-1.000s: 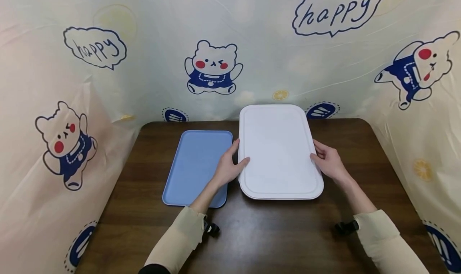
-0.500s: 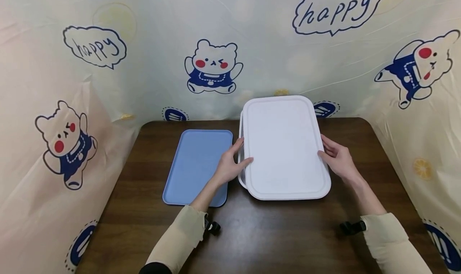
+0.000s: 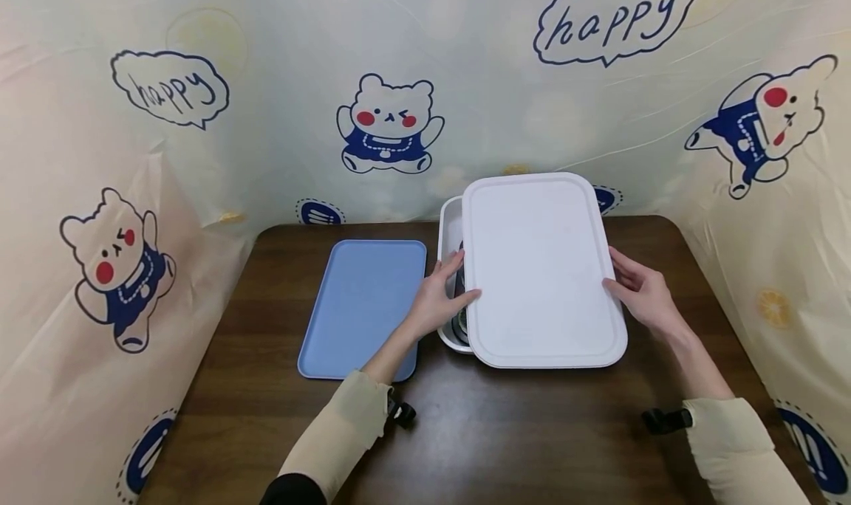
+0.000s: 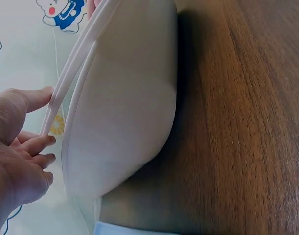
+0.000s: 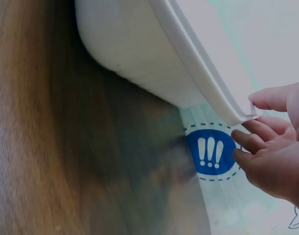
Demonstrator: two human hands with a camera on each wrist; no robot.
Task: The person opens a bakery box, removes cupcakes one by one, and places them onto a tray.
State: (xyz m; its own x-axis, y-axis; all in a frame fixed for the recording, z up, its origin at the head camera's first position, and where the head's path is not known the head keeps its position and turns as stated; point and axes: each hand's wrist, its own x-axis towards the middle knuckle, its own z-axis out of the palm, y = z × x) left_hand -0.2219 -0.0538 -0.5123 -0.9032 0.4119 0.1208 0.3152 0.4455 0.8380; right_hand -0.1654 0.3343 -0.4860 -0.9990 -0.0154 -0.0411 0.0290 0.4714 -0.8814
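A white rectangular lid (image 3: pixel 541 269) with rounded corners is raised and shifted right over a white box (image 3: pixel 451 221). The box's left strip lies uncovered, and dark items (image 3: pixel 460 326) show inside it; their kind is hidden by the lid and hand. My left hand (image 3: pixel 435 302) holds the lid's left edge, thumb on top and fingers below. On the opposite edge, my right hand (image 3: pixel 641 291) pinches the lid between thumb and fingers. In the left wrist view, a gap separates the lid (image 4: pixel 66 81) from the box rim (image 4: pixel 73 105).
A flat blue tray (image 3: pixel 362 306) lies left of the box on the dark wooden table (image 3: pixel 505 431). Behind the table hangs a pale curtain (image 3: pixel 266 121) printed with cartoon bears, close to the box's far end.
Both hands have lifted the lid off the box and moved it to the right. The box's left side and the dark items inside have come into view. The blue tray stays put.
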